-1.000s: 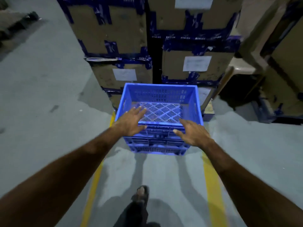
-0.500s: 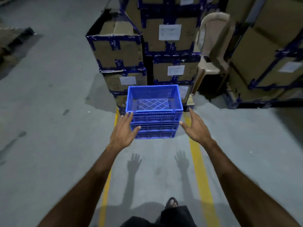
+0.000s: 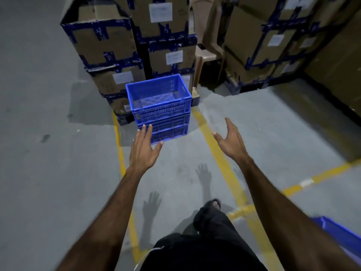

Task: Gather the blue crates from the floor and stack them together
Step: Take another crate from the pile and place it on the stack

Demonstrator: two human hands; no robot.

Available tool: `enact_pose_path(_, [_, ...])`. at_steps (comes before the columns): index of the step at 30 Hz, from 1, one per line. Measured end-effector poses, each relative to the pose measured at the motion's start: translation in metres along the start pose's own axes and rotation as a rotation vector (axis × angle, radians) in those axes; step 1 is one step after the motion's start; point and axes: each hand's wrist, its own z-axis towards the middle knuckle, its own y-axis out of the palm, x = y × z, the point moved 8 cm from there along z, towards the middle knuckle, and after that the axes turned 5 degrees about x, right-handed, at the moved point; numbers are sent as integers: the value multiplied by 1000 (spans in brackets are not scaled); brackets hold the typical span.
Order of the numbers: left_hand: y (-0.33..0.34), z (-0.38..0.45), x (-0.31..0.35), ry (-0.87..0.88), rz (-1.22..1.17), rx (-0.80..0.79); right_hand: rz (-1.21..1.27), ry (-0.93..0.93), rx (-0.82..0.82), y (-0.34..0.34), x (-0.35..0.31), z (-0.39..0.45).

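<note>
Judging by their empty, perforated stiff plastic, the stacked blue crates on the floor beside taped cartons should lift lightly, best gripped by the top rim. Left hand and right hand hover short of them, fingers spread, holding nothing.

One head-worn wide-angle view looks forward and steeply down from standing height, close over both outstretched arms, toward the floor and boxes beyond, edges probably distorted.
</note>
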Motion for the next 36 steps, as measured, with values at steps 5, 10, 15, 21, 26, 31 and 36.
enact_pose_path(5, [-1,-44,26,77,7,-25,10,49,54,-32,27,-62])
enact_pose_path(10, [4,-86,57,123,8,-44,34,95,96,-60,64,-120])
enact_pose_path(15, [17,-145,100,185,11,-64,72,158,161,-100,117,-194])
enact_pose_path(21, [64,-229,186,320,-4,-140,24,235,265,-174,205,-304])
enact_pose_path(26, [112,-325,266,446,-73,-232,18,355,352,-240,298,-420])
enact_pose_path(31, [156,-410,334,595,-63,-356,72,535,467,-287,374,-540])
enact_pose_path(36, [185,-473,408,790,-47,-444,150,706,643,-320,427,-643])
